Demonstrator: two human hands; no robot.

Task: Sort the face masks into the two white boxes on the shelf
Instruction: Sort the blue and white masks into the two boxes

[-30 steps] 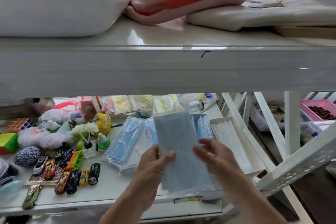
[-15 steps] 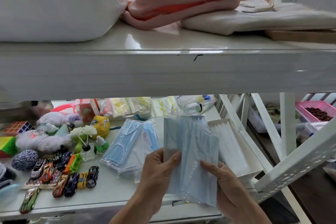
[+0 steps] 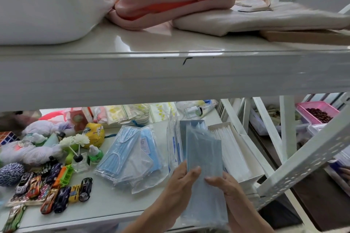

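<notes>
On the lower shelf [image 3: 106, 206], left of centre, we see a loose pile of bagged blue masks [image 3: 130, 155] lying unsorted, so we judge a good part of the job remains. At centre, our left hand [image 3: 181, 181] pinches the left edge of a stack of blue masks in clear wrap [image 3: 203, 168], thumb on the front face and fingers behind; the stack is held upright above the shelf's front edge. Our right hand [image 3: 225, 187] closes on its lower right side, fingertips on the front. Just right, a white box [image 3: 244, 149] already holds a row of white masks. We judge sorting partly done. The second box sits mostly hidden behind the held stack; we cannot tell its fill, nor count the stack's masks.
</notes>
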